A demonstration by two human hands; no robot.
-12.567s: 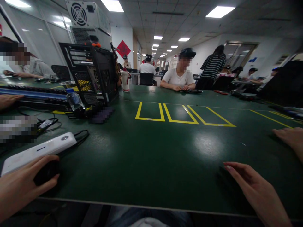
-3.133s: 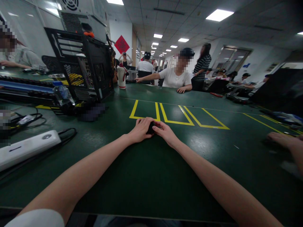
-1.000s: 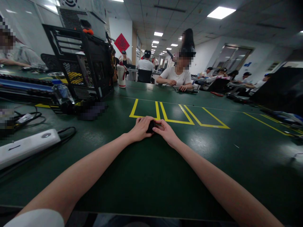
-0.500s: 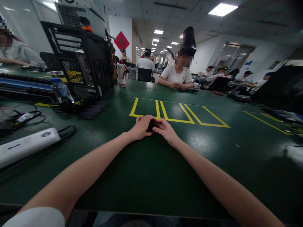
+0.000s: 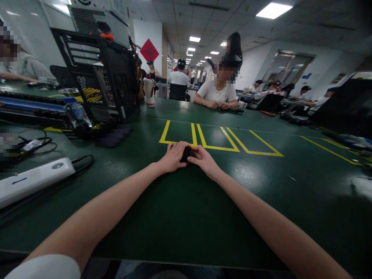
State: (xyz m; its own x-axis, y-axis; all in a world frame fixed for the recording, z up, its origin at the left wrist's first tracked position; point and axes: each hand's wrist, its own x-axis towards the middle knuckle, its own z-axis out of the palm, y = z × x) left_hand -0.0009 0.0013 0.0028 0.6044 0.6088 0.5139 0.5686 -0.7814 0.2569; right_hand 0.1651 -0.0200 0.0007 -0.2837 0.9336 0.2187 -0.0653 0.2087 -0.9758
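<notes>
A small black block-like object (image 5: 185, 154) is held between my two hands, low over the green table (image 5: 186, 209). My left hand (image 5: 173, 156) wraps around its left side and top, fingers closed. From the right, my right hand (image 5: 203, 159) grips it with thumb and bent fingers. Much of the object is covered by the fingers, so its exact kind cannot be made out. Just beyond the hands, yellow tape outlines (image 5: 221, 148) mark the tabletop.
To the left are a white power strip (image 5: 37, 180) with cables, a plastic bottle (image 5: 76, 112) and a black computer case (image 5: 116, 77). A white cup (image 5: 149, 92) stands farther back. Across the table sits a person in a white shirt (image 5: 216, 93). Dark items lie along the right edge.
</notes>
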